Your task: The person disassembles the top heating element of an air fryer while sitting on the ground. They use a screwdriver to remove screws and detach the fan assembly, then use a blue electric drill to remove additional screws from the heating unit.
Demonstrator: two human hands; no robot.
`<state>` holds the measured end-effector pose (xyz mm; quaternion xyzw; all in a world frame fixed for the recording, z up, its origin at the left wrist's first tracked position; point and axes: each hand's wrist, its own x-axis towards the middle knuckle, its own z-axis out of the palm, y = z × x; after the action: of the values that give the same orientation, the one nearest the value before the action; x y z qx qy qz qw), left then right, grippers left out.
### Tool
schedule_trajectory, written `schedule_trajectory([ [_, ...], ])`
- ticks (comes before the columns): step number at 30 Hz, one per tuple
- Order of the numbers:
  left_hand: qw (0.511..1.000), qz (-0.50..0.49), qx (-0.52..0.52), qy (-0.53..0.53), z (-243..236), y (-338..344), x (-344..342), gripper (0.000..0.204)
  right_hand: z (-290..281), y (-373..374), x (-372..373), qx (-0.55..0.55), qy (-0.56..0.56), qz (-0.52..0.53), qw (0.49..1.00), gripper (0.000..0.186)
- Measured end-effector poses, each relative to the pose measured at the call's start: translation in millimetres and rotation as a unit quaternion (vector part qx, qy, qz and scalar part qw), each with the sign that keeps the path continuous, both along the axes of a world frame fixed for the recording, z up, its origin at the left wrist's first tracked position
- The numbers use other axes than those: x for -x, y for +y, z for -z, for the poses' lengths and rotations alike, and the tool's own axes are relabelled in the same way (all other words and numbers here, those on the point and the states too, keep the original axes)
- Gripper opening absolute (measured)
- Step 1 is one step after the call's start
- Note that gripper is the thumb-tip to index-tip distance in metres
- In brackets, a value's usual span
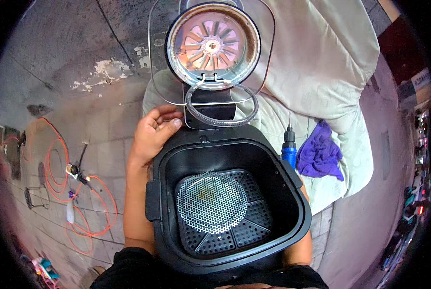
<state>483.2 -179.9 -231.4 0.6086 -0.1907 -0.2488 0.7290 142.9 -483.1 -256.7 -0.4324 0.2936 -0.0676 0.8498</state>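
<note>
A black square air fryer basket (160,241) takes up the middle in front of me. Inside it, a round perforated metal disc (212,202) lies on a black perforated tray (259,216). Beyond the basket is a round fan housing (258,50) with a bladed metal fan (212,45) at its centre. A ring-shaped heating element (191,111) sticks out toward me from its lower rim. My left hand (153,132) is at the basket's far left corner, fingers loosely curled and thumb apart, with nothing visible in it. My right forearm shows along the basket's right side; that hand is hidden behind it.
A blue and black screwdriver (289,144) stands out right of the basket, beside a purple cloth (320,151). A pale padded cover (316,58) spreads underneath and behind. An orange hose (114,212) lies coiled on the floor at left. Assorted items line the far right.
</note>
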Motion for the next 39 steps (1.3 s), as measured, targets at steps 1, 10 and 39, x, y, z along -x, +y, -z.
schedule_trajectory([
  [1,1.0,-0.003,-0.002,0.002,0.4,-0.4,0.5,0.047,4.0,-4.7,-0.4,-0.004,-0.017,-0.011,1.0,0.072],
  [10,1.0,-0.016,-0.008,0.02,-12.6,-6.4,9.8,0.048,-23.1,3.0,-21.7,0.053,0.03,-0.004,0.998,0.062],
  [39,1.0,-0.02,-0.01,0.013,-12.2,-7.3,10.1,0.051,-33.6,0.7,-20.3,0.069,-0.017,-0.035,0.997,0.067],
])
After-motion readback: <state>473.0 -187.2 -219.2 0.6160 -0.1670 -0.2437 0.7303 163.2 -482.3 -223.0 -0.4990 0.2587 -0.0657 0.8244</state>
